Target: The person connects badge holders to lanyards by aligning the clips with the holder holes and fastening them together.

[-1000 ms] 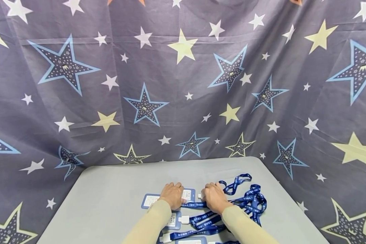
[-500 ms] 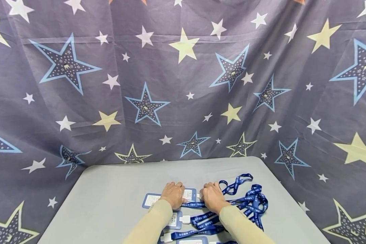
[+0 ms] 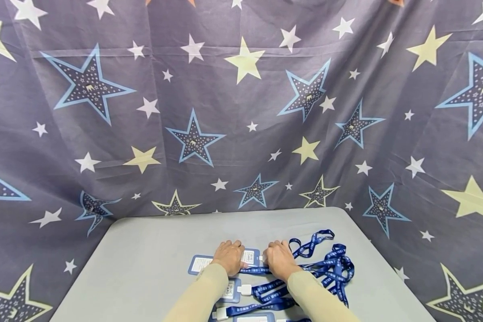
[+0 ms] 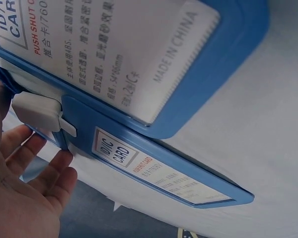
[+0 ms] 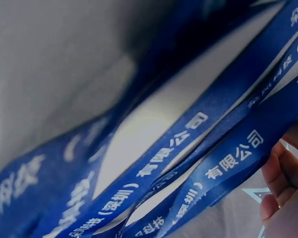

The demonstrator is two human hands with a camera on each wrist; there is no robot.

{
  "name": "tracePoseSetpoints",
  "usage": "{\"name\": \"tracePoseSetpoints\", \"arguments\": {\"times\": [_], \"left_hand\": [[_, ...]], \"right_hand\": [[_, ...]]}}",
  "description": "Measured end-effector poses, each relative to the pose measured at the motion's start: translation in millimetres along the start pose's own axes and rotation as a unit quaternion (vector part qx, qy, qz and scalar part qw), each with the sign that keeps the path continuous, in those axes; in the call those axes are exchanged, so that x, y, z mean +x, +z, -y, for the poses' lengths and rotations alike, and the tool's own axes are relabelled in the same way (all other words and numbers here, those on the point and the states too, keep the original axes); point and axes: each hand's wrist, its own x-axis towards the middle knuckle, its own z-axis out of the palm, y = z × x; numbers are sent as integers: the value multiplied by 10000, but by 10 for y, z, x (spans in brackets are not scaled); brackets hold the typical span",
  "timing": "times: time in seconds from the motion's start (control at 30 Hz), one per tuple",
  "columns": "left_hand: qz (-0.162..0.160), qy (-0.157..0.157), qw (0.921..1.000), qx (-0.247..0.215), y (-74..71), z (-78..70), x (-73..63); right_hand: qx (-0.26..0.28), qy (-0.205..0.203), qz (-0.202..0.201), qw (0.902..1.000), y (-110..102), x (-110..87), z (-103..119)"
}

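Note:
My left hand (image 3: 226, 258) lies over the farthest row of blue-framed ID card holders, one holder (image 3: 200, 264) showing to its left and another holder (image 3: 249, 256) to its right. In the left wrist view, the thumb is at a blue lanyard strap beside a white clip (image 4: 37, 111), and the curled fingers (image 4: 59, 171) reach under the clip to a holder's edge. A printed blue lanyard (image 3: 255, 270) runs from there towards my right hand (image 3: 281, 260). The right hand's curled fingers grip lanyard straps just right of the far holder; the exact grip is mostly hidden.
Nearer on the grey table (image 3: 141, 268) lie more holders, including one card holder (image 3: 230, 290) with a white clip (image 3: 245, 290). Their blue straps (image 3: 273, 293) pass under the right forearm. Bunched lanyards (image 3: 338, 268) lie to the right. A star-patterned curtain (image 3: 209, 89) surrounds the table.
The right hand has shifted slightly left, closer to the far card holder. The left hand stays in place on the holders. The head view has drifted a little.

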Motion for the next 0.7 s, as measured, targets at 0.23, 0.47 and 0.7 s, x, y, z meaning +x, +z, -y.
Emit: {"name": "tracePoseSetpoints", "arguments": {"times": [0.23, 0.47, 0.7], "left_hand": [[17, -32, 10000, -87, -18, -14, -10], [96, -114, 9998, -163, -13, -26, -5], [74, -119, 9998, -157, 16, -24, 9]], "right_hand": [[72, 72, 64, 9999, 21, 13, 15], [207, -20, -62, 9998, -24, 0, 34], [356, 20, -32, 9994, 26, 13, 26]]}}
